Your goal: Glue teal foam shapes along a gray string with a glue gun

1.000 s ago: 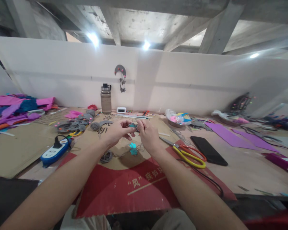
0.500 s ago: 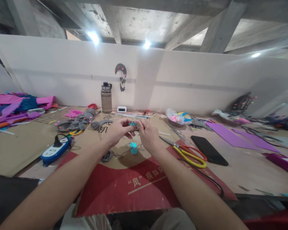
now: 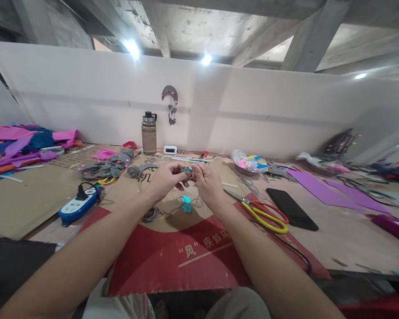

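My left hand [image 3: 166, 180] and my right hand [image 3: 209, 183] meet above the middle of the table, fingers pinched together on a small teal craft piece [image 3: 186, 170] held between them. Below the hands a second teal piece [image 3: 186, 204] lies on the cardboard with thin grey cord trailing from it. A small coil of grey cord [image 3: 150, 214] lies near my left wrist. Both forearms stretch over a red and tan cardboard sheet [image 3: 186, 257].
Yellow-handled scissors [image 3: 262, 213] and a black phone [image 3: 291, 203] lie to the right. A blue and white power strip [image 3: 77, 205] sits to the left, grey felt pieces [image 3: 106, 169] behind it. A water bottle [image 3: 149, 133] stands by the white wall. Purple sheets [image 3: 322, 191] lie far right.
Both hands stay pinched on the teal piece, fingers shifting slightly. The view has tipped a little, so everything sits a bit lower and to the right.
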Tool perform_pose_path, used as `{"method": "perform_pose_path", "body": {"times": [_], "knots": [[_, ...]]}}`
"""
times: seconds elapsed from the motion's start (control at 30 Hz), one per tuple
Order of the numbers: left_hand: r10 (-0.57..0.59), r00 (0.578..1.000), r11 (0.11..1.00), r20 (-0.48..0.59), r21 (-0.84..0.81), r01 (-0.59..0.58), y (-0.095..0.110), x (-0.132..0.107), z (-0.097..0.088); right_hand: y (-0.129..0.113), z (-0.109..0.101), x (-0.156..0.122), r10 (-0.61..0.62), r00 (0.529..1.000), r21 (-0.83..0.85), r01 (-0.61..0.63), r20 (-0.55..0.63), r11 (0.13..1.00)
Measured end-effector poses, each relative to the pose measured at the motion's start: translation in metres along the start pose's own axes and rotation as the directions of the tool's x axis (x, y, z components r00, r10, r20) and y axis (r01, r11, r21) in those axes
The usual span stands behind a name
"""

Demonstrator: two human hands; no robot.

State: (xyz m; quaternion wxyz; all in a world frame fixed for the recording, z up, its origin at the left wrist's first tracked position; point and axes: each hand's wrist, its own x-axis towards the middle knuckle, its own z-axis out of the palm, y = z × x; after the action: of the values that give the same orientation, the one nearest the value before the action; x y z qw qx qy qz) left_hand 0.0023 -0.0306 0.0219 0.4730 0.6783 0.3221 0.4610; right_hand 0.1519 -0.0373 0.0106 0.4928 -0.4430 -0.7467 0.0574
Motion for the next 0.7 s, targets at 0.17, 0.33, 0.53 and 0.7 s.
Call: {"method": "perform_pose_path", "body": {"times": [0.17,0.33,0.53,0.7], "knots": [[0.002,1.000,1.000,-0.015,0.029,-0.002,-0.001,0.001,0.000,0.001,-0.001,0.001,-0.020,1.000,-0.072,0.019,-0.008,0.997],[0.007,0.999,0.997,-0.050,0.075,-0.003,0.000,0.000,0.004,0.000,0.002,0.000,-0.010,1.000,-0.146,0.007,-0.018,0.989],[0.033,0.990,0.994,-0.135,0.103,-0.019,-0.004,0.001,0.005,-0.006,0.002,-0.002,-0.015,1.000,-0.164,0.015,-0.001,0.986],[0.037,0.982,0.998,-0.185,0.047,-0.029,-0.007,0.003,0.001,-0.010,0.000,0.000,-0.024,0.998,0.047,0.022,0.052,0.999]]}}
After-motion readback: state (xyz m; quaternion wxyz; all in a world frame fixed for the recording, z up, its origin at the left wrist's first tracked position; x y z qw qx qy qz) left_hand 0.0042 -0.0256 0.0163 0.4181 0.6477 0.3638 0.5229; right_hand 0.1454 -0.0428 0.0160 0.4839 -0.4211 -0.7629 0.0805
